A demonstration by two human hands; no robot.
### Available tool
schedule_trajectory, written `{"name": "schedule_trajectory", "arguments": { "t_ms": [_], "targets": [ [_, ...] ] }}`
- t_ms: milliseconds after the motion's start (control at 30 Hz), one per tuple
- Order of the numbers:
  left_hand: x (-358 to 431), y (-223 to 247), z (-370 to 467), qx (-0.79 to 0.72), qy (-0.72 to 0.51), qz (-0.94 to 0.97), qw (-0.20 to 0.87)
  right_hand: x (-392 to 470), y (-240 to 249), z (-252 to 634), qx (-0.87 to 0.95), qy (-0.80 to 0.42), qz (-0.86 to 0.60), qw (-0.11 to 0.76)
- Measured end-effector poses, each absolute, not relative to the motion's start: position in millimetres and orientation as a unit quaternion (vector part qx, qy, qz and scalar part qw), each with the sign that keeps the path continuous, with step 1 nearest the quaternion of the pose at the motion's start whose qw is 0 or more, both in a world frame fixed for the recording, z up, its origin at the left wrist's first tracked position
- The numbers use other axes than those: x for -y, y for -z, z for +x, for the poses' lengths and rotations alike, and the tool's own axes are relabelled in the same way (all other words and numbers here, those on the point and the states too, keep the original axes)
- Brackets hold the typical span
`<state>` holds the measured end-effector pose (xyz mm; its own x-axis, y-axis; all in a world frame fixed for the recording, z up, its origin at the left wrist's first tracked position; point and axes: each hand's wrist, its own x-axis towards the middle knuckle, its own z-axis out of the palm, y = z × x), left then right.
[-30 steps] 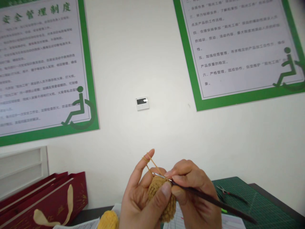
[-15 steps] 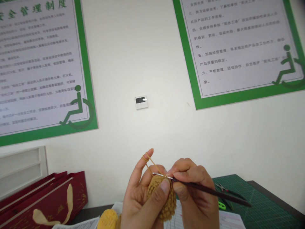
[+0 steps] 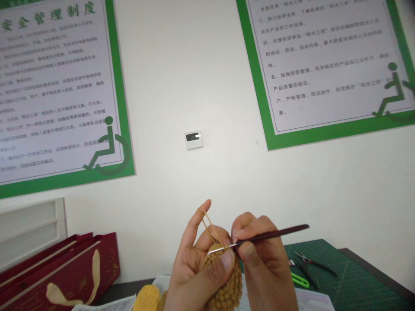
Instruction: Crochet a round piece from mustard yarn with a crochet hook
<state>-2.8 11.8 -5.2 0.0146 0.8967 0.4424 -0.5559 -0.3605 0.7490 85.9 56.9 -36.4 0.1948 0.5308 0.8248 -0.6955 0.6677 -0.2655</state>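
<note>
Visible inventory comprises two hands (image 3: 201, 276), one crochet hook (image 3: 272, 235), one crocheted piece (image 3: 231, 291), one yellow yarn ball (image 3: 147, 298), two green-bordered posters (image 3: 311, 77), one wall-mounted control unit (image 3: 193, 140), two red bags (image 3: 78, 276), one cutting mat (image 3: 350, 280), one pair of pliers (image 3: 319, 264) and one bright green tool (image 3: 300, 281), with the exact number of paper sheets (image 3: 316, 301) indeterminable.

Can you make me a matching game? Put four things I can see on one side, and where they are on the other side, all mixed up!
1. Crochet hook
2. Tan crochet piece
3. Pliers
4. Little white box

A. On the green mat
B. On the wall, between two posters
C. In the right hand
D. In the left hand

Right pairs: 1-C, 2-D, 3-A, 4-B
</note>
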Motion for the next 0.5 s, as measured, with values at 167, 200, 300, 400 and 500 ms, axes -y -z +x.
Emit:
{"name": "schedule_trajectory", "arguments": {
  "t_ms": [167, 200, 300, 400, 500],
  "targets": [
    [-16.6, 7.0, -7.4, -0.157, -0.654, 0.491, 0.553, -52.5, 32.8, 90.4, 0.467, -0.486, 0.071, 0.735],
    [-17.7, 7.4, -8.5, -0.148, -0.648, 0.496, 0.559, -52.1, 32.4, 91.8, 0.468, -0.494, 0.071, 0.729],
    [-21.2, 8.9, -12.7, -0.125, -0.624, 0.516, 0.573, -51.4, 31.5, 96.4, 0.469, -0.516, 0.066, 0.713],
    [-23.2, 10.0, -16.5, -0.118, -0.596, 0.532, 0.589, -50.6, 30.3, 100.1, 0.468, -0.527, 0.062, 0.706],
    [-22.0, 9.3, -16.4, -0.114, -0.582, 0.535, 0.602, -49.5, 29.2, 102.6, 0.470, -0.529, 0.055, 0.705]
  ]
}}
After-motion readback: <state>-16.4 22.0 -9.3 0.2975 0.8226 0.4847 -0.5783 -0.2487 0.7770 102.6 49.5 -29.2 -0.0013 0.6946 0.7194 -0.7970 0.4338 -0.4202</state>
